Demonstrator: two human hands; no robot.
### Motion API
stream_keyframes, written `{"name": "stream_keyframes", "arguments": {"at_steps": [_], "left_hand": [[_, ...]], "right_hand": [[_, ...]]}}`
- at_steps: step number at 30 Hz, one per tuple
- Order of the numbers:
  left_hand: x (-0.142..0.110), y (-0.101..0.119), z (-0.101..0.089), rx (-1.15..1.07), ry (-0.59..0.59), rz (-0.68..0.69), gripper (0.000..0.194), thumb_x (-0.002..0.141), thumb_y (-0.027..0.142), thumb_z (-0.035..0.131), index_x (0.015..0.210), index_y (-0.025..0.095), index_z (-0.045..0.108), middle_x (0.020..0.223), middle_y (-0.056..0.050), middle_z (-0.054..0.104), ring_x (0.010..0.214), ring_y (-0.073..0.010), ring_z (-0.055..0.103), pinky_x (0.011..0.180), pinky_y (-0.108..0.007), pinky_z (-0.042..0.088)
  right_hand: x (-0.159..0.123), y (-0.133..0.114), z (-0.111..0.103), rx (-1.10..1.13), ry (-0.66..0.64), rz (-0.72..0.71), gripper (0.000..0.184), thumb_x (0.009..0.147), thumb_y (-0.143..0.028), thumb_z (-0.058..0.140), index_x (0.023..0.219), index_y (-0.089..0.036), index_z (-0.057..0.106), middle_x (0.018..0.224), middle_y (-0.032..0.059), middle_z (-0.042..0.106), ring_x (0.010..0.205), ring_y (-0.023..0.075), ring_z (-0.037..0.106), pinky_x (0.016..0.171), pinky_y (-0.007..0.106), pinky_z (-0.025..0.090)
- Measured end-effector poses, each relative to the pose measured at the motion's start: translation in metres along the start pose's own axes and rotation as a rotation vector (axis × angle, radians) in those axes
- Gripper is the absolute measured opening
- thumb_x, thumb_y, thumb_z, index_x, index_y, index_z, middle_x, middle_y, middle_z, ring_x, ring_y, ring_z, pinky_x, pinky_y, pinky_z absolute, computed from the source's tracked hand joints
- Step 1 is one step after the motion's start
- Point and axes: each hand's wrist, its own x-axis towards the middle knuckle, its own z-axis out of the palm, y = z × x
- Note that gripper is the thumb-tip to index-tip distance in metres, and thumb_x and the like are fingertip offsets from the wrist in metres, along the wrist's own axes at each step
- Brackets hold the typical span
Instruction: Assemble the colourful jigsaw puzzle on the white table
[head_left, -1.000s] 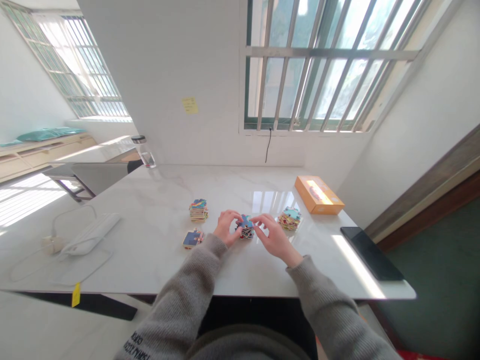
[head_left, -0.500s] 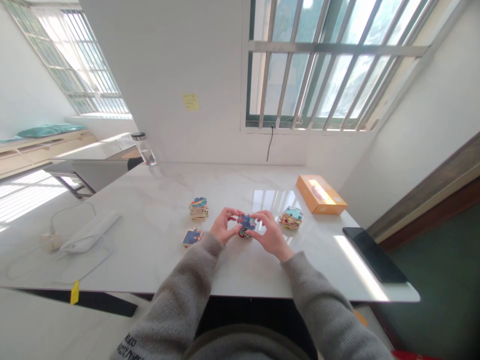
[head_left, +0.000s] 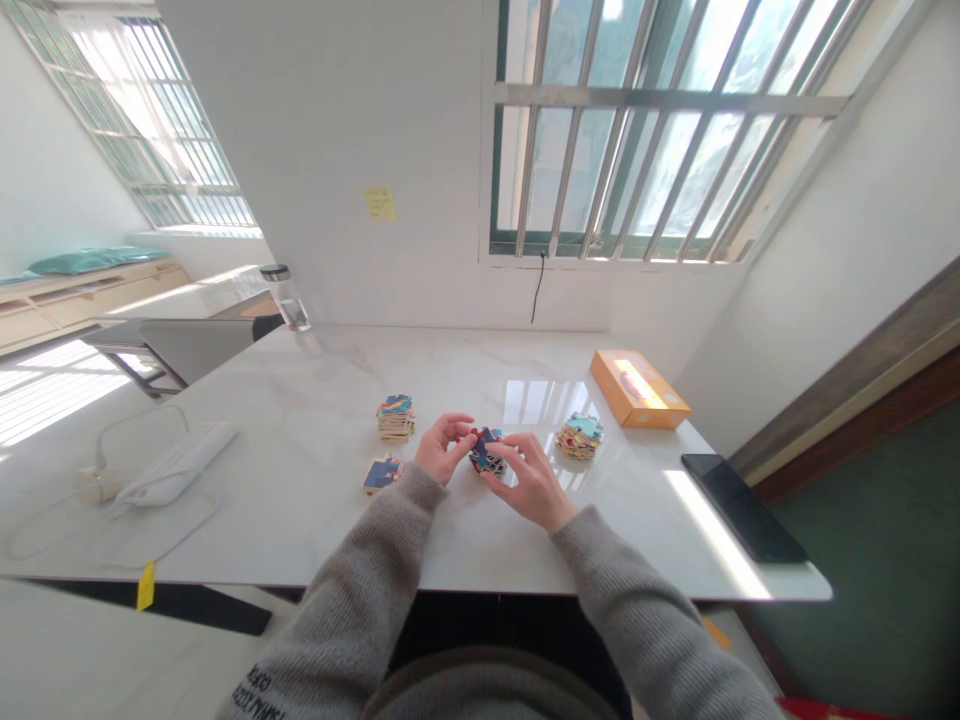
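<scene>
Jigsaw pieces (head_left: 486, 452) in dark blue, red and yellow form a small cluster between the two hands, which are close together above a white marble tabletop (head_left: 315, 385). The left hand (head_left: 444, 448) curls against the cluster's left side, while the fingertips (head_left: 501, 450) of the right hand (head_left: 531, 483) press on its right edge. Whether the cluster is lifted or resting on the marble is hard to tell. Grey knit sleeves (head_left: 367, 610) cover both forearms.

Just left of the left hand stands a neat stack of puzzle pieces (head_left: 396, 417), and nearer the left wrist lies a flat blue puzzle section (head_left: 383, 475). Just right of the right hand sits a looser pile of puzzle pieces (head_left: 580, 437). Farther right and ahead of the hands is an orange cardboard box (head_left: 639, 389), and a black tablet (head_left: 742, 507) lies flat along the table's right side. Well left of the hands rests a white plastic device (head_left: 176, 463) with a thin cable, and a glass bottle (head_left: 289, 298) stands ahead and to the left, at the table's far corner. A yellow sticky note (head_left: 380, 204) is on the wall ahead.
</scene>
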Motion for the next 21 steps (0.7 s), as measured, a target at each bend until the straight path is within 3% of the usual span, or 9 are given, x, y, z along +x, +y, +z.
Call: {"name": "stream_keyframes", "arguments": {"at_steps": [4,7,13,18,21], "left_hand": [[0.001,0.000,-0.003,0.023,0.023,-0.001,0.041,0.077,0.047,0.078,0.101,0.018,0.063,0.078,-0.002,0.069,0.076,-0.0167,0.065,0.076,-0.031,0.049],[0.000,-0.001,-0.003,0.023,0.009,-0.003,0.042,0.076,0.049,0.079,0.098,0.017,0.063,0.079,-0.003,0.069,0.076,-0.0173,0.065,0.077,-0.033,0.050],[-0.001,-0.003,-0.004,-0.075,-0.012,-0.044,0.047,0.076,0.050,0.080,0.105,0.018,0.060,0.073,0.000,0.069,0.072,-0.0156,0.065,0.075,-0.031,0.051],[-0.001,-0.002,-0.002,-0.072,-0.042,-0.064,0.046,0.076,0.051,0.080,0.100,0.018,0.061,0.073,-0.001,0.070,0.070,-0.0150,0.064,0.072,-0.029,0.050],[-0.002,-0.001,-0.001,-0.043,-0.057,-0.061,0.046,0.078,0.054,0.077,0.099,0.018,0.061,0.074,-0.002,0.070,0.071,-0.0163,0.065,0.072,-0.030,0.050]], "right_hand": [[0.002,-0.002,-0.006,-0.013,-0.043,-0.017,0.037,0.090,-0.023,0.066,0.126,-0.030,0.062,0.137,0.0106,0.054,0.124,0.0290,0.051,0.103,0.051,0.050],[0.002,-0.001,-0.011,0.001,-0.076,-0.033,0.041,0.090,-0.015,0.059,0.128,-0.030,0.060,0.147,0.0081,0.051,0.132,0.0288,0.047,0.107,0.053,0.047],[0.000,-0.002,-0.010,0.020,-0.082,-0.051,0.040,0.087,-0.010,0.056,0.122,-0.029,0.062,0.131,0.0077,0.062,0.125,0.0273,0.052,0.104,0.052,0.049],[0.000,-0.005,-0.007,0.038,-0.105,-0.023,0.027,0.091,-0.017,0.059,0.114,-0.029,0.065,0.140,0.0073,0.056,0.129,0.0271,0.049,0.105,0.051,0.048],[0.001,-0.004,-0.007,0.057,-0.122,-0.015,0.022,0.093,-0.021,0.062,0.113,-0.029,0.065,0.135,0.0067,0.060,0.124,0.0264,0.052,0.103,0.049,0.048]]}}
